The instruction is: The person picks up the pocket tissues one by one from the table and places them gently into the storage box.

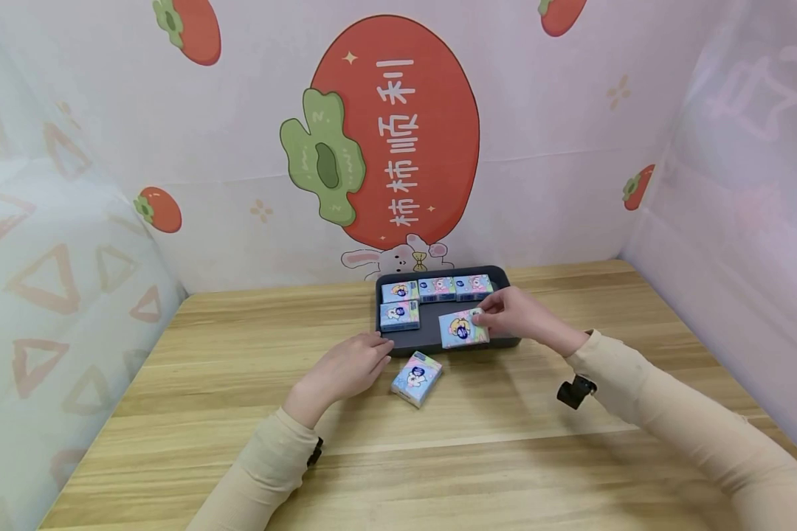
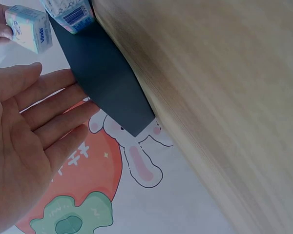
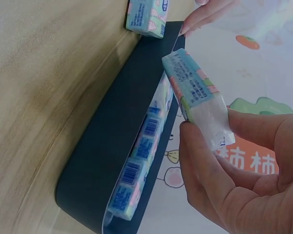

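My right hand pinches a small blue pocket tissue pack by its right end, above the front right of a dark grey tray. In the right wrist view the held tissue pack is tilted, with thumb and fingers on its white end. Several similar packs lie in the tray, in a back row and at the left side. My left hand has its fingers extended, the fingertips at the tray's front left corner. Another tissue pack lies on the table just in front of the tray, beside the left hand.
The wooden table runs up to a white backdrop printed with persimmons and a rabbit. Printed side panels stand at left and right. The tray sits near the table's back edge.
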`<state>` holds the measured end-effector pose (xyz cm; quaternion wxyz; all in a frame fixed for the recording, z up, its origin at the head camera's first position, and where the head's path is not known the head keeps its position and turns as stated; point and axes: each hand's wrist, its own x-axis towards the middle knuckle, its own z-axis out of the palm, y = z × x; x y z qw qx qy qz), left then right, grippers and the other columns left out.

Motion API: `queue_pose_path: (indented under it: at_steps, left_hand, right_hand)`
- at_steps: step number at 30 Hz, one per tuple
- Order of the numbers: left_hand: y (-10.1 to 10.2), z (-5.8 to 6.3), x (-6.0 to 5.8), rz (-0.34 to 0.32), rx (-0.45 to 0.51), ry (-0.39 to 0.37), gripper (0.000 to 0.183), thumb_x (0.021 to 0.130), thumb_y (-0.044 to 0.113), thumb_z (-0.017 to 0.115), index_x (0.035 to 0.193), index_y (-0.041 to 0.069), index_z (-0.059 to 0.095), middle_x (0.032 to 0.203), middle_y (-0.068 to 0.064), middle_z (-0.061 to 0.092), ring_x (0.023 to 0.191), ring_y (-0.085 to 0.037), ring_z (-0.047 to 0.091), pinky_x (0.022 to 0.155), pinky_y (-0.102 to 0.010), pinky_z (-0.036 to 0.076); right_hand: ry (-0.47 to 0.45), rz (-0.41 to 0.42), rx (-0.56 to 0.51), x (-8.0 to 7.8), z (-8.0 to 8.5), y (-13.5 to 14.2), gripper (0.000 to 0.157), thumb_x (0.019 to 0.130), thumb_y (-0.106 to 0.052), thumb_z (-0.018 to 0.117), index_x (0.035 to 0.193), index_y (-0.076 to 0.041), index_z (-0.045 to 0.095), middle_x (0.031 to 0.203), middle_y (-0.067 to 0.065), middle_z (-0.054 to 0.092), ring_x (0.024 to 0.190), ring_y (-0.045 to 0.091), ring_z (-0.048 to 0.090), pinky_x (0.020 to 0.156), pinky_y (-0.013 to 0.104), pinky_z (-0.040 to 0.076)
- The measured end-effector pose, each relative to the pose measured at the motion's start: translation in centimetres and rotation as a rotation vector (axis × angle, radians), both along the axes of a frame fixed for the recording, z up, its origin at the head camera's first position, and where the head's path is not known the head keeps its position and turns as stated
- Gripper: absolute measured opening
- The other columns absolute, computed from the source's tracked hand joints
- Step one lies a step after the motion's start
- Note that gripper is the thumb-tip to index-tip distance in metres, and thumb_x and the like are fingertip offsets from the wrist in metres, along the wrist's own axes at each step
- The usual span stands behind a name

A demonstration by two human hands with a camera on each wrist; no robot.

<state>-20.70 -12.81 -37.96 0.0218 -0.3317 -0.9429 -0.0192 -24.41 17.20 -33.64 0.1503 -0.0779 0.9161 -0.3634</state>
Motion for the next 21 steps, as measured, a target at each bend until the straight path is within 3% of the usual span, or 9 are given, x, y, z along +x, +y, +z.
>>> queue_pose_path:
  at_steps: [7,21]
  left_hand:
    - [0.0,0.0,0.0,0.004,0.007,-0.008,0.034,0.098,0.022,0.051,0.124,0.003,0.062,0.124,-0.013,0.063,0.120,-0.027,0.057,0.102,-0.040,0.046]
    - [0.1,0.0,0.0,0.011,0.010,-0.014,0.034,0.098,0.022,0.052,0.124,0.003,0.062,0.124,-0.013,0.063,0.119,-0.027,0.057,0.102,-0.040,0.047]
  right_hand:
    - [0.017,0.024,-0.003,-0.7,0.1,-0.1,0.042,0.090,-0.025,0.066,0.116,0.007,0.061,0.097,0.016,0.068,0.076,0.018,0.069,0.079,0.038,0.058]
    - [0.026,0.020,-0.006,-1.8,0.7,-0.9,0.042,0.089,-0.025,0.067,0.116,0.006,0.062,0.102,0.019,0.066,0.078,0.022,0.070,0.078,0.036,0.059]
